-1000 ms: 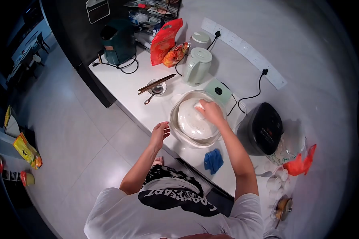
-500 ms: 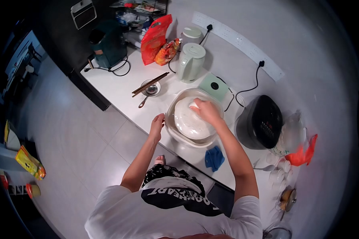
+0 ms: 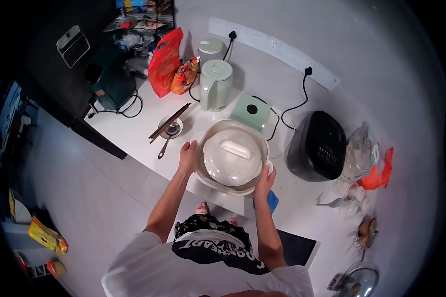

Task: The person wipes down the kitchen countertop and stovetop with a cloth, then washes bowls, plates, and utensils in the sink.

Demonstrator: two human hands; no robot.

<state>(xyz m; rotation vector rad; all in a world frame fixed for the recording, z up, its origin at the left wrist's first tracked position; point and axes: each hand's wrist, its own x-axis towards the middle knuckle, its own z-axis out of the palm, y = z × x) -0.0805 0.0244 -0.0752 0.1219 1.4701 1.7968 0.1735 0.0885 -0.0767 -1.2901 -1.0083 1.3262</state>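
Note:
A white pot [image 3: 214, 184] has a white lid [image 3: 228, 166] with a bar handle resting inside its rim. My left hand [image 3: 187, 156] is closed on the pot's left side, and my right hand [image 3: 265, 179] grips its right side by the handle. Behind the pot lies a green hot plate [image 3: 246, 119] with a black round mark. A blue cloth [image 3: 272, 201] is partly hidden behind my right forearm. To the left, chopsticks [image 3: 164, 127] lie across a small bowl [image 3: 177, 133], with a spoon [image 3: 162, 150] in it.
A green kettle [image 3: 218, 89] stands behind, beside a red bag [image 3: 164, 64] and a snack bag [image 3: 185, 75]. At the right are a black rice cooker [image 3: 318, 148], cups [image 3: 352, 207] and a glass lid [image 3: 362, 283]. Cords run to the wall sockets [image 3: 282, 49].
My right hand has let go of the lid's handle and moved to the pot's right side. My left hand has taken hold of the left side. The pot sits nearer my body.

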